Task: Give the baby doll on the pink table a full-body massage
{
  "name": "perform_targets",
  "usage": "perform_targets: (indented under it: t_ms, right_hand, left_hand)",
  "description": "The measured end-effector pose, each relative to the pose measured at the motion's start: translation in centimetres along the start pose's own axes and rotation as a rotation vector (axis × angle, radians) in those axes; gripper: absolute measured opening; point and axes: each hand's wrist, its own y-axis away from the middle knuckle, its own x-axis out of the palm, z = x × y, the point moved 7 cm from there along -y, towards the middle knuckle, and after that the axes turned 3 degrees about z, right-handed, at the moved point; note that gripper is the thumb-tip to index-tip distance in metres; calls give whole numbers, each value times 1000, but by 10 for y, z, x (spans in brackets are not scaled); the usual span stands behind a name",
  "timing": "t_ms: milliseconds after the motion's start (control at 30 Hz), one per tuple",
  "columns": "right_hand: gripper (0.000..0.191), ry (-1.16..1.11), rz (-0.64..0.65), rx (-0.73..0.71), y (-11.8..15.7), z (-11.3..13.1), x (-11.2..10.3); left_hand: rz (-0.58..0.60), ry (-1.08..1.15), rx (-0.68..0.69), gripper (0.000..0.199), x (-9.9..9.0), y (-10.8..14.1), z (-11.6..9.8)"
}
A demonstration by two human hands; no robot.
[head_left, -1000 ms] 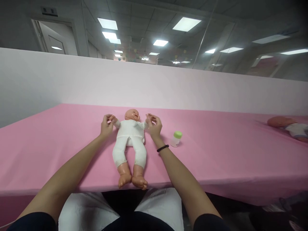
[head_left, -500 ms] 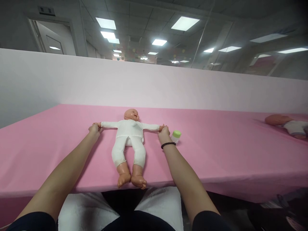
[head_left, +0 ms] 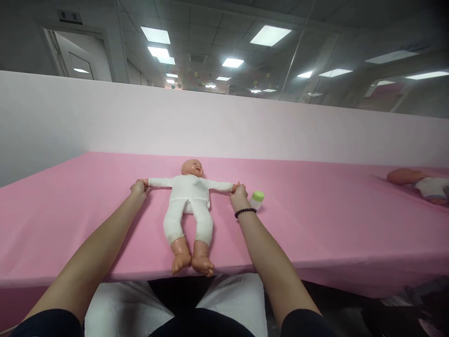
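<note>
On the pink-covered table (head_left: 308, 215) a baby doll (head_left: 190, 189) with a white cloth body lies on its back. Its arms are stretched straight out to both sides, and its bare feet reach the near edge. My left hand (head_left: 139, 188) is closed around the doll's hand on the left side. The doll's other hand is gripped by my right hand (head_left: 240, 192), which has a dark beaded bracelet (head_left: 245, 212) at the wrist. Just right of that wrist stands a small white bottle with a green cap (head_left: 257, 200), partly hidden by my forearm.
A second doll (head_left: 409, 177) lies at the far right of the table. Behind the table runs a low white wall (head_left: 210, 121) with glass above it. My legs (head_left: 231, 302) are under the table's front edge.
</note>
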Motion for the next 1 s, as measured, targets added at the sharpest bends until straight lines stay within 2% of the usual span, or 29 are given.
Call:
perform_targets:
  t_ms: [133, 267, 367, 533, 733, 867, 1000]
  right_hand:
    - [17, 44, 33, -31, -7, 0, 2]
    - [10, 130, 80, -84, -15, 5, 2]
    - [3, 228, 128, -165, -22, 13, -1]
    - [11, 417, 273, -313, -30, 25, -4]
    - [12, 516, 560, -311, -23, 27, -1]
    - [12, 516, 662, -293, -18, 32, -5]
    - [12, 529, 745, -248, -21, 33, -8]
  left_hand:
    - [9, -45, 1, 25, 0, 0, 0]
    - [70, -110, 18, 18, 2, 1, -6]
    - [177, -160, 39, 12, 1, 3, -16]
    - [446, -249, 41, 4, -8, 3, -27]
    - [603, -258, 3, 13, -17, -1, -28]
    - [598, -235, 38, 24, -18, 0, -30]
    - [631, -268, 72, 18, -16, 3, -29]
